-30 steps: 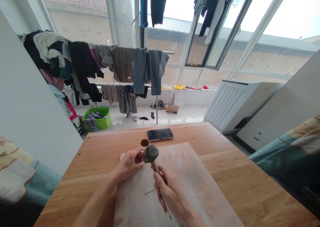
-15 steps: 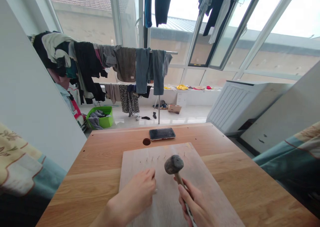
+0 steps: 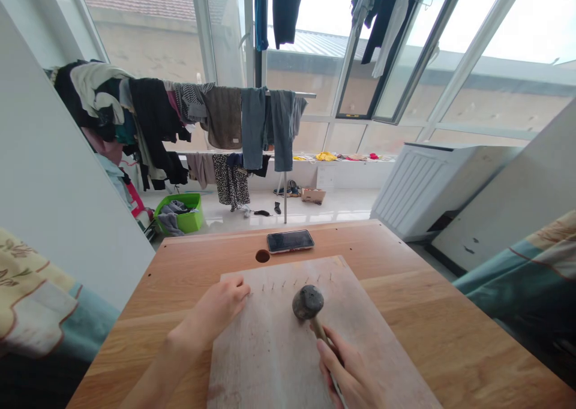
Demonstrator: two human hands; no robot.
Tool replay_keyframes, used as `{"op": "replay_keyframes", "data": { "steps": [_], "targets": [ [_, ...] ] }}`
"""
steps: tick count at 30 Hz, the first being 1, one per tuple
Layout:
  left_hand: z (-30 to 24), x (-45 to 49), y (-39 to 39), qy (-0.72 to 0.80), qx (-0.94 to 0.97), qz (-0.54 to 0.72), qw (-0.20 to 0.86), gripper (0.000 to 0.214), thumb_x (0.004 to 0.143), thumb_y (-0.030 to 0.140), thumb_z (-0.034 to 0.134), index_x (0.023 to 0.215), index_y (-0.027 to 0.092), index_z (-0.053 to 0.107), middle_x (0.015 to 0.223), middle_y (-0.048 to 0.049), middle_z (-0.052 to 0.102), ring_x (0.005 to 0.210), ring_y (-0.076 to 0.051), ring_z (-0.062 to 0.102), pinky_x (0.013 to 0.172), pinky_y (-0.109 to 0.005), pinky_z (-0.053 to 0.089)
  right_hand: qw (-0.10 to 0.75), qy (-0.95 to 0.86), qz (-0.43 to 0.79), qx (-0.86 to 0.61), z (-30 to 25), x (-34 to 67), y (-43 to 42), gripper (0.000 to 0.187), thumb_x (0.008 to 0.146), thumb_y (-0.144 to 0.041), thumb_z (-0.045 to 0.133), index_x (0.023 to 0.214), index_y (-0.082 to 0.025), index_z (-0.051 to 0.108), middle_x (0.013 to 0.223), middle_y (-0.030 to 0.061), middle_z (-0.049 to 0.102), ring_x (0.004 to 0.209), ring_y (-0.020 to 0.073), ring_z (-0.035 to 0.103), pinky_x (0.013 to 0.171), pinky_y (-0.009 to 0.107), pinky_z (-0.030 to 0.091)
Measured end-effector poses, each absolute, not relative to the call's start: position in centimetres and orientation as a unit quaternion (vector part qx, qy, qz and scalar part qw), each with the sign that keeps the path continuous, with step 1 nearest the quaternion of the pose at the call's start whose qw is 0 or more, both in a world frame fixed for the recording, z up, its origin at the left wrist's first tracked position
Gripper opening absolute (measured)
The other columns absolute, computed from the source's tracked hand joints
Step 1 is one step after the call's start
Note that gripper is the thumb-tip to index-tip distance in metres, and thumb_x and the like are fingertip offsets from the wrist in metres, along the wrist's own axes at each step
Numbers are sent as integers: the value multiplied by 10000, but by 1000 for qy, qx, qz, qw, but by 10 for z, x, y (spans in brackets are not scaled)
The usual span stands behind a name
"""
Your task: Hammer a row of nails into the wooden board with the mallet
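A pale wooden board [image 3: 274, 355] lies on the wooden table [image 3: 427, 313]. A row of several small nails [image 3: 290, 282] stands upright near its far edge. My left hand [image 3: 219, 309] rests on the board's left part. Its fingertips are pinched together at the left end of the nail row, apparently on a small nail that barely shows. My right hand [image 3: 353, 376] is wrapped round the wooden handle of a mallet. The mallet's dark round head [image 3: 308, 301] hovers just in front of the nail row.
A dark phone [image 3: 290, 240] lies flat at the table's far edge, beside a round hole [image 3: 262, 255] in the tabletop. Beyond stand a laden clothes rack [image 3: 216, 121], a green basket [image 3: 180, 214], a white radiator cover [image 3: 427, 187] and leaning white panels.
My left hand went from the far left of the board down to a loose nail, then back up to the row's left end. The loose nail is gone from the board. The mallet swung right and lowered.
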State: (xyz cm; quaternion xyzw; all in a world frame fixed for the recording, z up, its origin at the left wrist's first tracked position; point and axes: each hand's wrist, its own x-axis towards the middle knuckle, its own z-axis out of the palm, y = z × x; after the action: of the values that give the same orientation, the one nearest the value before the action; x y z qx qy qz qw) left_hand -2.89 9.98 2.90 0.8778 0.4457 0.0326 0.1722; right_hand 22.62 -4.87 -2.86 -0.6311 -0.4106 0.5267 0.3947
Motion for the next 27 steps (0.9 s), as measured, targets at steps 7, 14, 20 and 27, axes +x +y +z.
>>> {"op": "replay_keyframes", "data": {
  "steps": [7, 14, 20, 27],
  "targets": [
    [29, -28, 101, 427, 897, 50, 104, 276, 913, 49, 449, 828, 168, 683, 960, -85, 655, 843, -211, 636, 781, -322, 490, 399, -388, 527, -642, -32, 225, -50, 655, 874, -680, 544, 1301, -184, 534, 568, -91, 468, 374, 70, 379, 307, 150, 323],
    [-12, -32, 113, 407, 821, 305, 258, 164, 885, 197, 551, 993, 209, 674, 863, -10, 710, 744, -155, 648, 733, -266, 537, 416, -408, 545, -602, -12, 216, -39, 598, 882, -695, 520, 1191, -182, 536, 565, -112, 444, 309, 38, 346, 268, 139, 280],
    [-33, -32, 114, 425, 768, 371, 303, 208, 847, 256, 593, 1015, 194, 699, 824, -12, 717, 680, -142, 644, 672, -252, 549, 423, -468, 548, -549, 21, 192, -6, 436, 941, -600, 510, 1085, -189, 534, 574, -117, 446, 305, 30, 381, 257, 115, 289],
    [-32, -27, 111, 415, 762, 398, 299, 136, 828, 238, 584, 905, 189, 686, 762, 1, 682, 624, -131, 611, 605, -230, 513, 414, -497, 562, -516, 28, 160, 17, 288, 968, -490, 509, 966, -203, 529, 577, -108, 474, 306, 26, 396, 249, 108, 307]
  ]
}}
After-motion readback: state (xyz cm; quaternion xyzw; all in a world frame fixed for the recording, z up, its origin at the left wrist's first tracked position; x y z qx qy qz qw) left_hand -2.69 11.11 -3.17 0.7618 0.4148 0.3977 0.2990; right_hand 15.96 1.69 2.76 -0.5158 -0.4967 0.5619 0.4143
